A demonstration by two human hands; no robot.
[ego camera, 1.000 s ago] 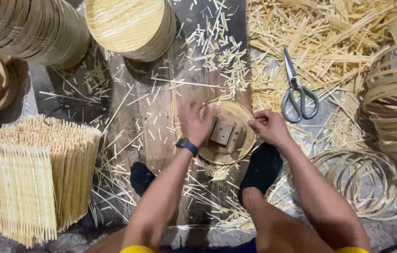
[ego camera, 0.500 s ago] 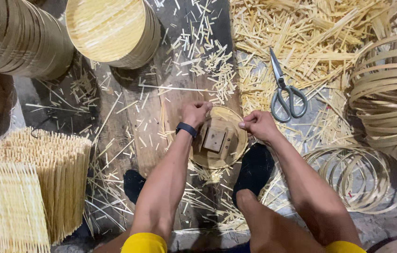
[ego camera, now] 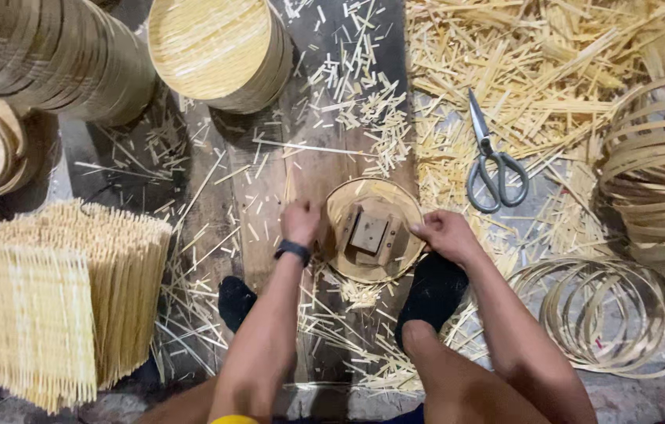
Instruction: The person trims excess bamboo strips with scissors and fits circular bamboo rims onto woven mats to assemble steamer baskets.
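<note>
A round bamboo frame (ego camera: 374, 232) with a small square wooden block in its middle lies on a dark wooden board between my feet. My left hand (ego camera: 301, 222), with a dark watch on the wrist, grips the frame's left rim with closed fingers. My right hand (ego camera: 444, 234) holds the right rim, thumb on its edge. Both hands press on the frame from either side. Thin bamboo sticks are scattered on the board around it.
Grey scissors (ego camera: 491, 163) lie on bamboo scraps to the right. Coils of bamboo strip (ego camera: 656, 180) and thin hoops (ego camera: 609, 312) sit at right. Woven mats (ego camera: 50, 298) are stacked at left. Round bamboo trays (ego camera: 218, 51) stand stacked at the top.
My left hand slid from the frame's top-left down to its left rim. The right hand shifted lower along the right rim. The view moved slightly.
</note>
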